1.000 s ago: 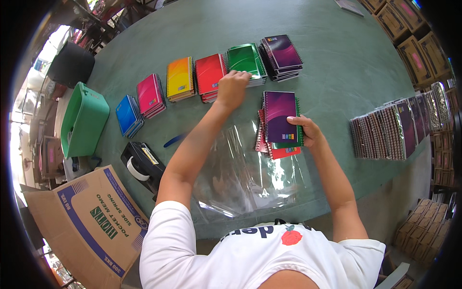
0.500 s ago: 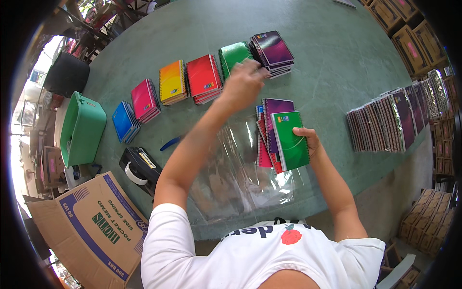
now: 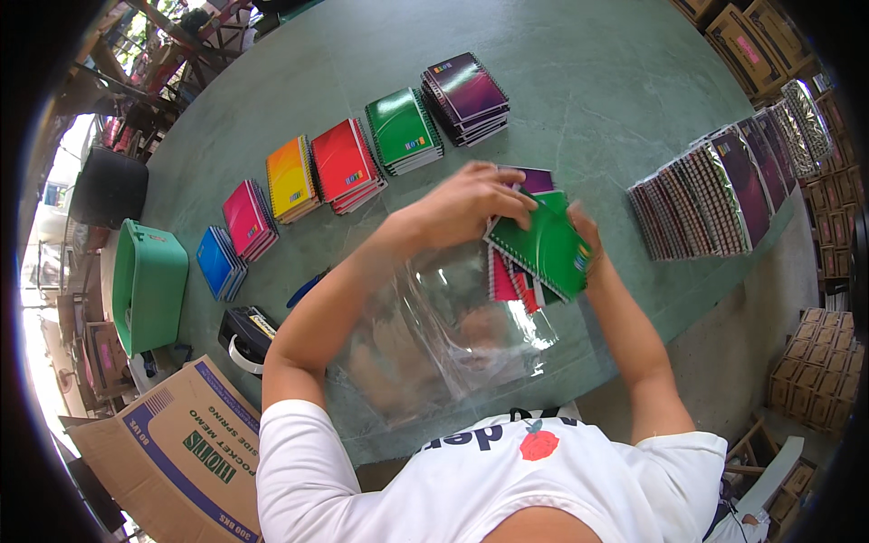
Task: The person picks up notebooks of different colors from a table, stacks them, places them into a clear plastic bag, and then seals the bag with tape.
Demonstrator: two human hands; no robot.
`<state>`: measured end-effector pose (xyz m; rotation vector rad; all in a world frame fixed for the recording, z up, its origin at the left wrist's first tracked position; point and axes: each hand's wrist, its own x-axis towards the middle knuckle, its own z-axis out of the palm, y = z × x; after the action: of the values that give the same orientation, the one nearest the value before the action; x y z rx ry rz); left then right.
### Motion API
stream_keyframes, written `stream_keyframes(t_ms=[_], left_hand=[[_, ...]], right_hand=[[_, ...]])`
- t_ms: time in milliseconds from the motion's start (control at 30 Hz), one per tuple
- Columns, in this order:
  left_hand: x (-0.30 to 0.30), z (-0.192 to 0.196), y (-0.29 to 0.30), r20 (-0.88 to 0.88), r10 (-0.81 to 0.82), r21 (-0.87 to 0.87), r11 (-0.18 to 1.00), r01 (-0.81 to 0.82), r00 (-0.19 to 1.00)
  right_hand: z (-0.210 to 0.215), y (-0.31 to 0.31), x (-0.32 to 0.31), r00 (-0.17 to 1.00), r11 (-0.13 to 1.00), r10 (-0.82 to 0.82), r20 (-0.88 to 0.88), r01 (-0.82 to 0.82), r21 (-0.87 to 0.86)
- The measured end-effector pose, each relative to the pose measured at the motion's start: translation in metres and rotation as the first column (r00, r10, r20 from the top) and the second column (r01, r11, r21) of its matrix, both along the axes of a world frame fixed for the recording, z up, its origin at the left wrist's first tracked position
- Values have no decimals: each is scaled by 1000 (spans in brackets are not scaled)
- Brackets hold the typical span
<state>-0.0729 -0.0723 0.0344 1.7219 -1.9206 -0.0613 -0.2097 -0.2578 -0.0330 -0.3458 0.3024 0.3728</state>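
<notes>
The left hand (image 3: 471,206) reaches out over the green tabletop (image 3: 579,81) with the arm bent at the elbow. Its fingers curl down and pinch the top edge of a green notebook (image 3: 543,246). The right hand (image 3: 587,237) comes in from the other side, and most of it hides behind the notebook. It holds the small bunch of notebooks from below and from the right side. The green notebook lies on top of this bunch and is tilted. A pink notebook (image 3: 501,281) and a purple notebook (image 3: 536,178) peek out from under it. The bunch is held up just above a clear plastic bag (image 3: 434,344), which lies flat and shiny on the tabletop in front of the person.

Farther back, small stacks of notebooks sit in a curved row: a purple stack (image 3: 465,96), a green stack (image 3: 404,129), a red stack (image 3: 345,163), an orange stack (image 3: 290,178), a pink stack (image 3: 244,217) and a blue stack (image 3: 217,262). On the right, a long row of packed notebooks (image 3: 724,185) stands on edge. On the left are a green bin (image 3: 148,282), a tape dispenser (image 3: 246,331) and a cardboard box (image 3: 172,452).
</notes>
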Motion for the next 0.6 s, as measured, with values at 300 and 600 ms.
stream_keyframes(t_ms=[300, 600], left_hand=[[96, -77, -88, 547, 776, -297, 530, -794, 314], [-78, 2, -51, 379, 307, 175, 903, -393, 873]], right_hand=[[-16, 9, -18, 991, 956, -135, 20, 135, -260], [-13, 0, -30, 987, 987, -161, -18, 162, 22]])
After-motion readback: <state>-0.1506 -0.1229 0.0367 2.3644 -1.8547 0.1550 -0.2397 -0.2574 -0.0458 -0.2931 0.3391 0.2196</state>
